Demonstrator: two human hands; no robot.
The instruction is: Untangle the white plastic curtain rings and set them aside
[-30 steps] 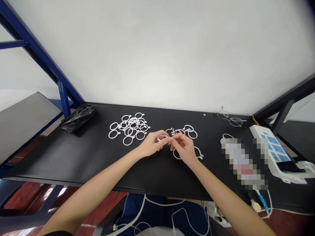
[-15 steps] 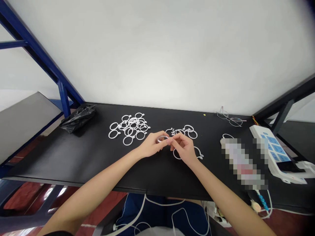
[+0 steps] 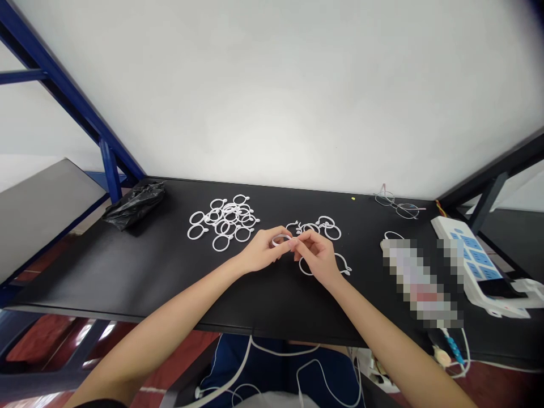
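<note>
A white curtain ring (image 3: 280, 238) is held above the black tabletop between my two hands. The fingers and thumb of my left hand (image 3: 266, 249) close round its left side. My right hand (image 3: 317, 252) pinches the ring's right end, where the fingertips of both hands meet and hide the small eyelet part. Several more white rings (image 3: 329, 226) lie just behind my right hand, and others (image 3: 342, 265) lie partly under it. Left of my hands is a larger loose pile of white rings (image 3: 229, 218), each with a small eyelet.
At the back left of the black table (image 3: 170, 283) lies a crumpled black plastic bag (image 3: 136, 205). Eyeglasses (image 3: 406, 211) rest at the back right. A blurred-out device (image 3: 419, 283) with a cable and a white power strip (image 3: 476, 260) lie on the right. A white wall rises behind.
</note>
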